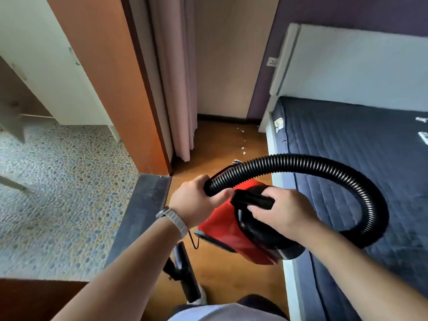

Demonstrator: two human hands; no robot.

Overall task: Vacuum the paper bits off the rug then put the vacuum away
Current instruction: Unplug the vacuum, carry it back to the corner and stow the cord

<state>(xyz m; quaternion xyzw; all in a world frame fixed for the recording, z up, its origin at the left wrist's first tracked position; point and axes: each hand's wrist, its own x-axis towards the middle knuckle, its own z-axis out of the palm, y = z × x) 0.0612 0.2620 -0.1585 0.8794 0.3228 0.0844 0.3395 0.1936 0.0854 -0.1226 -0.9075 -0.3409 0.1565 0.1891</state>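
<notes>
Nearest the camera, two bare forearms reach forward. The left one wears one watch [172, 220], and beneath that wrist hangs one black tube piece [183, 267], too blurred to make out in detail. The left hand [196, 200] has its fingers wrapped round the end of the single black ribbed hose [347, 172]. The right hand [278, 209] has its fingers curled round the black top handle of the one red vacuum [222, 230], holding it in the air above the brown floor [231, 274].

The hose arcs out to the right over the edge of the bed [359, 140] and loops back to the vacuum's rear. The brown floor forms a narrow lane, hemmed in by the bed's white side on the right and by a grey threshold strip [143, 209] and a wooden panel [111, 77] on the left. A pebble-patterned floor [58, 181] lies beyond the strip.

Farther along the lane, roughly five small paper bits [243, 148] lie scattered near the bed's corner, just right of one pale curtain [176, 89]. Two white scraps [423, 135] sit on the mattress.
</notes>
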